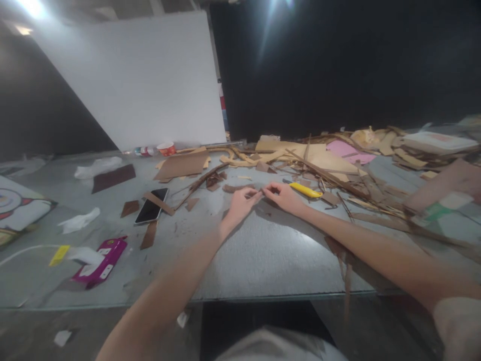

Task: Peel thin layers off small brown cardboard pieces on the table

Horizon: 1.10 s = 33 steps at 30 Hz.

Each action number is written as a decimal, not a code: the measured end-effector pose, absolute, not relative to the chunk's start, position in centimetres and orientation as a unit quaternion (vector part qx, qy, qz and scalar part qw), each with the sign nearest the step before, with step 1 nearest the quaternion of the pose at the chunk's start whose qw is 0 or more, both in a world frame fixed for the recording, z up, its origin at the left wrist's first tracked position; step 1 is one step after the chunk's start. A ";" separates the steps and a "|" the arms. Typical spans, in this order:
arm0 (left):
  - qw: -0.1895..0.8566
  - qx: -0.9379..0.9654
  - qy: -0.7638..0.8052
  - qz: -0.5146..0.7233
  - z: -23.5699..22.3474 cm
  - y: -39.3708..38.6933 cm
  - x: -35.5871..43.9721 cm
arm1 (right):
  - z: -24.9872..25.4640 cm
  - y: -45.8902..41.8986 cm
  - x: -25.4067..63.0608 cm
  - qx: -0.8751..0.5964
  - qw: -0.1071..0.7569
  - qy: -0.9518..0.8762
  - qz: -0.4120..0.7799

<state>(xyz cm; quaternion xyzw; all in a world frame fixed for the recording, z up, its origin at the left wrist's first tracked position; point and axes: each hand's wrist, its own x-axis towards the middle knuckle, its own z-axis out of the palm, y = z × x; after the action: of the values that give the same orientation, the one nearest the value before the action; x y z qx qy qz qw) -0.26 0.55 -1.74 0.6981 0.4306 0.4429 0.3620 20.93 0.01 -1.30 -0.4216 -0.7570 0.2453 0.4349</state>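
Note:
My left hand and my right hand meet over the middle of the table, fingertips almost touching. Both are closed in a pinch. Between them is a small dark piece, too small and blurred to name. A yellow-handled cutter knife lies just beyond and to the right of my right hand. Behind my left hand rests a curved brown strip. Small brown scraps are scattered past my fingers.
Left of my hands lie a phone with a brown strip across it and a purple wipes pack. Tan and brown offcuts pile up along the back and right. A white board stands behind the grey table.

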 end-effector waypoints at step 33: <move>0.340 0.691 0.443 0.458 -1.8 0.8 -0.8 | -1.3 -0.2 20.7 -0.399 0.423 -0.785 0.216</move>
<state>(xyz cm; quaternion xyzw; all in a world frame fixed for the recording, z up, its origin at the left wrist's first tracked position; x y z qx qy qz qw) -0.79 0.83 -1.78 0.6914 0.4433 0.4581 0.3399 20.66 -0.20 -1.27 -0.3987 -0.7846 0.2165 0.4225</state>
